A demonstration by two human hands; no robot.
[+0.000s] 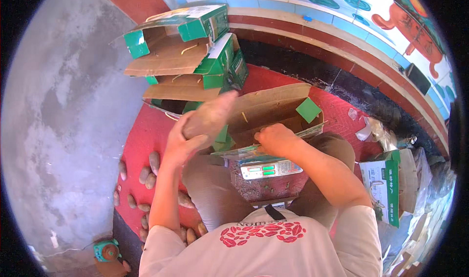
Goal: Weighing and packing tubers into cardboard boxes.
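Note:
My left hand (183, 136) is closed around a large, brownish sweet potato (212, 113), lifted beside the left end of an open cardboard box (273, 98). The sweet potato's far tip is slightly blurred. Between my knees, the box sits on a scale (271, 170) with a lit green display on its front. At the box's near rim, my right hand (277, 140) has its fingers curled over the edge and closed on it. Green flaps stick out at the box's ends, and its near inside is partly hidden by my right hand.
Several loose sweet potatoes (154, 162) lie on the red floor to my left. Green and brown cartons (171, 57) are stacked at the far left, near the tiled wall. To my right stands a white and green carton (383, 189) with plastic bags by it.

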